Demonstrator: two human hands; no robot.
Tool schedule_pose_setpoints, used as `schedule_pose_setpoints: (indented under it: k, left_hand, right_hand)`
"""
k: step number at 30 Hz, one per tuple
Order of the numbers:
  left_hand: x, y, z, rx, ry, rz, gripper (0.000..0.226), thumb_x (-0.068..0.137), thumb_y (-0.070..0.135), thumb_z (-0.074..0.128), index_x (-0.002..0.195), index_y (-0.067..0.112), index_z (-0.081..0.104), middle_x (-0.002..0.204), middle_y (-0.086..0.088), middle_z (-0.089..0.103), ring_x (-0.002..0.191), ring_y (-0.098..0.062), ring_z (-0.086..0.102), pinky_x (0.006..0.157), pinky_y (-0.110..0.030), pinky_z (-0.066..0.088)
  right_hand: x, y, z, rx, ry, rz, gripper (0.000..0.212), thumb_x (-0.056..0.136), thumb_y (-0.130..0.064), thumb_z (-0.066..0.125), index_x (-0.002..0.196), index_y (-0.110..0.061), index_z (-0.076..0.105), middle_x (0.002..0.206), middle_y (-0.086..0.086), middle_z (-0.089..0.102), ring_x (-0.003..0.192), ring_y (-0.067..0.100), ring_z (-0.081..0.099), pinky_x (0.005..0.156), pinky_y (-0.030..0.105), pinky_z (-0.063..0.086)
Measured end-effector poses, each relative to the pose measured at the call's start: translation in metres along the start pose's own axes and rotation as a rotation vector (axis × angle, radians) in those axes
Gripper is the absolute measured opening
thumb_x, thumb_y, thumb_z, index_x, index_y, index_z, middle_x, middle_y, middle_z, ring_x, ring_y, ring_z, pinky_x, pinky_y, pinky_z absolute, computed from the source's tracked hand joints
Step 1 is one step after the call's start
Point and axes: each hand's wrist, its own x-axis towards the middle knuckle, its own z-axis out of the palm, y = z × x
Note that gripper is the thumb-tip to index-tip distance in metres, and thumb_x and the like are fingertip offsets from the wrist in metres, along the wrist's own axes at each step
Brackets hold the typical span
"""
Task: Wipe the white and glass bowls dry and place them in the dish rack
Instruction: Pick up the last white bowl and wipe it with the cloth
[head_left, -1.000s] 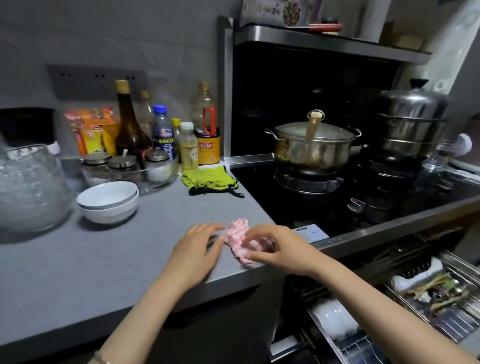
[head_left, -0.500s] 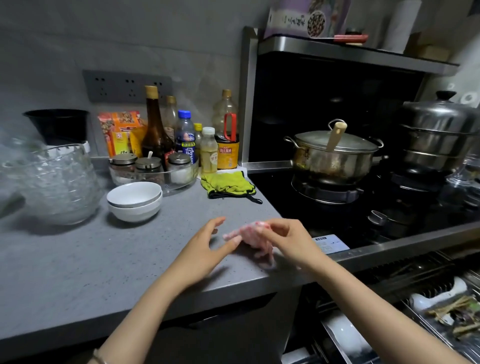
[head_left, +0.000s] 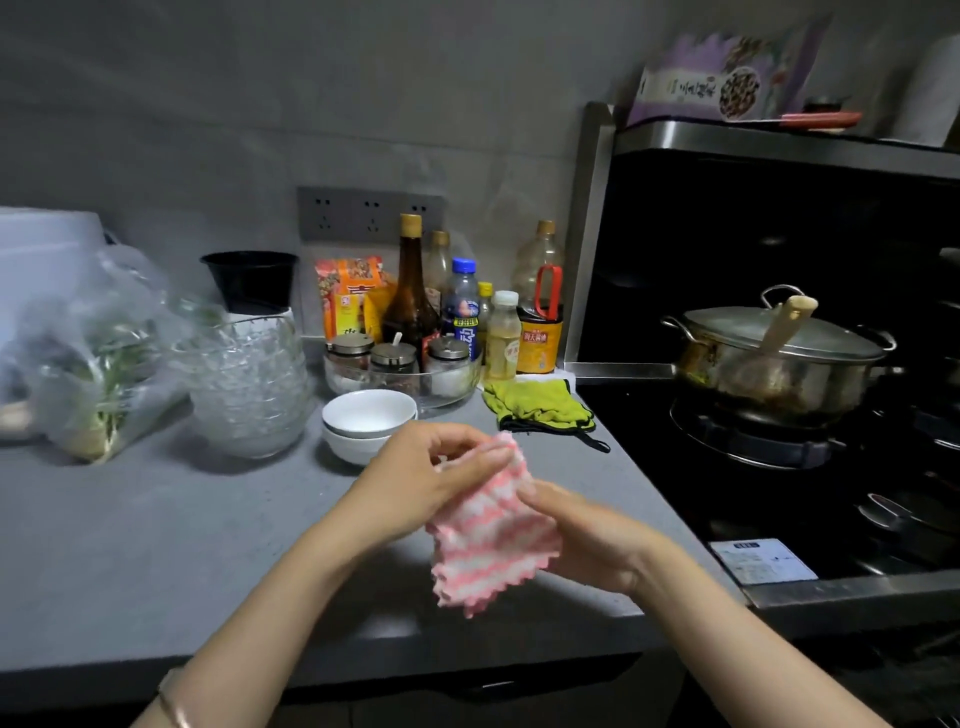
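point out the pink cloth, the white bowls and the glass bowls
pink cloth (head_left: 488, 540), head view, its striped middle
white bowls (head_left: 366, 413), head view, inside of the top bowl
glass bowls (head_left: 247, 384), head view, front wall of the stack

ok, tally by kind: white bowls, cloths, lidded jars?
white bowls: 2, stacked
cloths: 2, pink cloth and green cloth
lidded jars: 3
total: 7
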Motion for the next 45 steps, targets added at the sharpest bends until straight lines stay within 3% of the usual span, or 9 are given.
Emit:
schedule_pose_setpoints:
  k: [4, 8, 12, 15, 18, 22, 33, 41, 45]
  left_hand:
    - [0.026, -0.024, -0.023, 0.286, 0.090, 0.038, 0.004, 0.088, 0.041, 0.064, 0.087, 0.040, 0.068, 0.078, 0.030, 0.065, 0.078, 0.010, 0.053, 0.070, -0.015, 0.039]
    - [0.041, -0.078, -0.074, 0.433, 0.252, -0.102, 0.041, 0.082, 0.061, 0.053, 0.108, 0.032, 0.066, 0.105, 0.014, 0.067, 0.104, -0.012, 0.057, 0.094, -0.035, 0.044]
    - [0.040, -0.120, -0.114, 0.742, 0.126, -0.253, 0.036, 0.095, 0.045, 0.051, 0.126, 0.029, 0.061, 0.128, -0.002, 0.060, 0.117, -0.026, 0.049, 0.101, -0.039, 0.039]
    - [0.041, -0.125, -0.115, 0.852, -0.022, -0.258, 0.032, 0.097, 0.046, 0.048, 0.121, 0.034, 0.064, 0.124, 0.004, 0.062, 0.116, -0.021, 0.052, 0.100, -0.036, 0.038]
    - [0.047, -0.128, -0.115, 0.876, -0.074, -0.204, 0.033, 0.098, 0.044, 0.047, 0.071, 0.031, 0.063, 0.078, 0.003, 0.064, 0.081, -0.019, 0.055, 0.089, -0.036, 0.044]
    - [0.049, -0.133, -0.114, 0.876, -0.073, -0.179, 0.035, 0.097, 0.043, 0.049, 0.068, 0.025, 0.057, 0.066, 0.001, 0.056, 0.072, -0.020, 0.050, 0.070, -0.032, 0.038]
    - [0.056, -0.126, -0.111, 0.617, 0.094, -0.055, 0.036, 0.097, 0.035, 0.052, 0.068, 0.013, 0.055, 0.064, -0.004, 0.055, 0.066, -0.024, 0.052, 0.062, -0.035, 0.034]
    - [0.042, -0.049, -0.083, 0.276, 0.378, 0.144, 0.020, 0.099, 0.025, 0.048, 0.089, 0.021, 0.064, 0.082, 0.012, 0.062, 0.074, 0.008, 0.053, 0.061, -0.010, 0.036]
    - [0.036, -0.037, -0.041, 0.072, 0.410, 0.127, 0.038, 0.096, 0.037, 0.047, 0.089, 0.003, 0.064, 0.082, -0.010, 0.064, 0.072, -0.003, 0.051, 0.064, -0.021, 0.037]
  right_hand:
    - [0.032, 0.003, 0.024, 0.186, 0.079, 0.059, 0.048, 0.079, -0.027, 0.071, 0.120, -0.005, 0.060, 0.122, 0.018, 0.064, 0.108, 0.032, 0.063, 0.098, 0.043, 0.049]
    - [0.058, 0.020, 0.027, 0.385, 0.274, 0.093, 0.028, 0.083, -0.017, 0.059, 0.104, 0.002, 0.064, 0.101, 0.021, 0.071, 0.081, 0.029, 0.072, 0.075, 0.040, 0.058]
    - [0.075, 0.025, 0.022, 0.502, 0.336, 0.079, 0.030, 0.080, -0.020, 0.058, 0.095, 0.003, 0.068, 0.095, 0.024, 0.071, 0.078, 0.032, 0.072, 0.073, 0.045, 0.057]
    - [0.086, 0.026, 0.018, 0.476, 0.323, 0.082, 0.033, 0.080, -0.026, 0.057, 0.079, 0.000, 0.077, 0.094, 0.022, 0.071, 0.079, 0.031, 0.071, 0.081, 0.043, 0.054]
    - [0.094, 0.027, 0.015, 0.462, 0.341, 0.084, 0.033, 0.079, -0.028, 0.058, 0.077, -0.001, 0.078, 0.095, 0.022, 0.071, 0.080, 0.031, 0.071, 0.083, 0.044, 0.053]
    - [0.096, 0.028, 0.012, 0.472, 0.365, 0.085, 0.031, 0.077, -0.027, 0.061, 0.079, 0.000, 0.077, 0.098, 0.023, 0.070, 0.082, 0.032, 0.070, 0.085, 0.047, 0.051]
    - [0.088, 0.023, 0.014, 0.393, 0.418, 0.107, 0.011, 0.089, -0.003, 0.056, 0.095, 0.004, 0.061, 0.083, 0.018, 0.072, 0.065, 0.025, 0.071, 0.060, 0.033, 0.058]
    - [0.065, -0.005, 0.000, 0.411, 0.486, -0.091, 0.045, 0.075, -0.021, 0.065, 0.114, 0.000, 0.060, 0.105, 0.019, 0.070, 0.085, 0.029, 0.069, 0.071, 0.040, 0.059]
    - [0.042, -0.029, -0.009, 0.361, 0.564, -0.390, 0.051, 0.096, -0.041, 0.044, 0.129, -0.005, 0.057, 0.115, 0.017, 0.064, 0.103, 0.032, 0.060, 0.090, 0.053, 0.050]
